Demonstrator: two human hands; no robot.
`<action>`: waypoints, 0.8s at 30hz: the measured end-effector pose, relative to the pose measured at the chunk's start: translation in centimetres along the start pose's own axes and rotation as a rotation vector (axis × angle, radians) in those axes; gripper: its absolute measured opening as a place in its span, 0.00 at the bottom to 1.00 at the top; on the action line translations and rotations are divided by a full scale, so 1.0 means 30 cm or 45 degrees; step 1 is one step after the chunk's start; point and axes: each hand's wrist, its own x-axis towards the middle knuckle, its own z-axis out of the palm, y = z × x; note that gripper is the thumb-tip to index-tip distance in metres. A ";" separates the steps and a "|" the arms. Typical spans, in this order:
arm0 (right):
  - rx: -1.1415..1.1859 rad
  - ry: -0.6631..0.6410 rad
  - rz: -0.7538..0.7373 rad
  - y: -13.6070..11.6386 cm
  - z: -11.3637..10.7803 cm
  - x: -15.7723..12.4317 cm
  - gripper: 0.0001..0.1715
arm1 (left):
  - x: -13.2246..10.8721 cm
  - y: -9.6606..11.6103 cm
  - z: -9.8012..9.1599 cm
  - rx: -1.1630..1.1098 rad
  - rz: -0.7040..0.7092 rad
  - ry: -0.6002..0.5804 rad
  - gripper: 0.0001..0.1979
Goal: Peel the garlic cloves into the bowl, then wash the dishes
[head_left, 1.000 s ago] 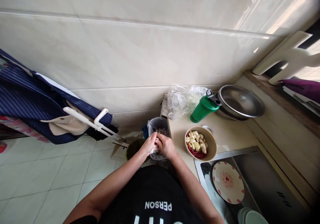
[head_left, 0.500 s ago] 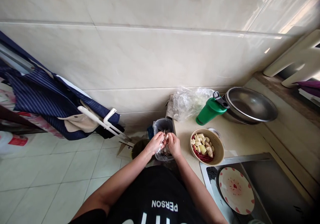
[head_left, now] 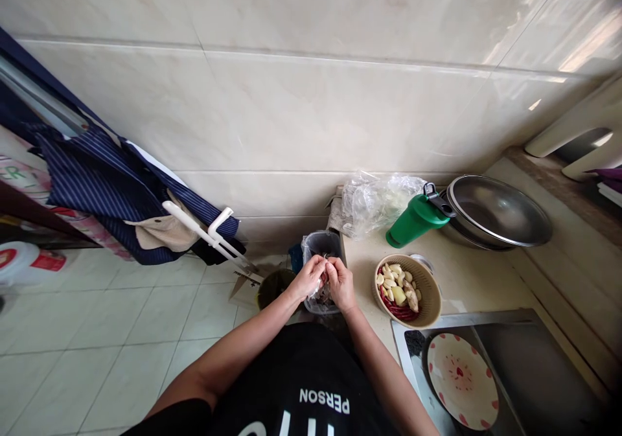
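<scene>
Over a lined waste bin (head_left: 311,245) my left hand (head_left: 308,279) and my right hand (head_left: 341,287) meet, fingertips pinched together. Between them is a small piece of garlic, mostly hidden by the fingers. A whitish bit of it or its skin shows under the left fingers. Dark and reddish scraps lie in the bin below. To the right of my right hand, a beige basket (head_left: 430,300) stands on the counter, holding peeled garlic cloves (head_left: 390,273), dried red chillies (head_left: 401,311) and a ginger piece (head_left: 412,298).
Behind the basket lie a green shaker bottle (head_left: 413,221), crumpled clear plastic bags (head_left: 367,206) and metal bowls (head_left: 503,209). A spotted plate (head_left: 473,394) rests in the sink area at lower right. White rods (head_left: 194,227) and striped cloth (head_left: 104,183) are at the left.
The fingertips of both hands have come closer together, covering more of the garlic. The whole view has shifted slightly.
</scene>
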 end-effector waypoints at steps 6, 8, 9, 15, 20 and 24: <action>-0.038 0.203 0.102 0.007 0.020 0.022 0.21 | -0.007 0.012 0.013 -0.048 -0.018 0.036 0.12; 0.173 0.207 0.231 0.006 0.021 0.030 0.21 | 0.000 0.012 0.002 -0.103 -0.059 -0.015 0.11; 0.310 0.217 0.313 0.005 0.019 0.033 0.20 | 0.004 0.012 -0.007 -0.126 -0.075 -0.058 0.11; 0.828 0.208 0.642 0.030 -0.031 0.039 0.13 | 0.024 -0.002 -0.068 -0.080 0.026 -0.177 0.13; 0.767 0.046 0.687 0.045 -0.055 0.033 0.14 | 0.041 -0.030 -0.083 0.195 0.266 -0.050 0.12; 0.324 -0.023 0.444 0.026 -0.040 0.024 0.25 | 0.030 -0.025 -0.073 0.468 0.360 0.020 0.07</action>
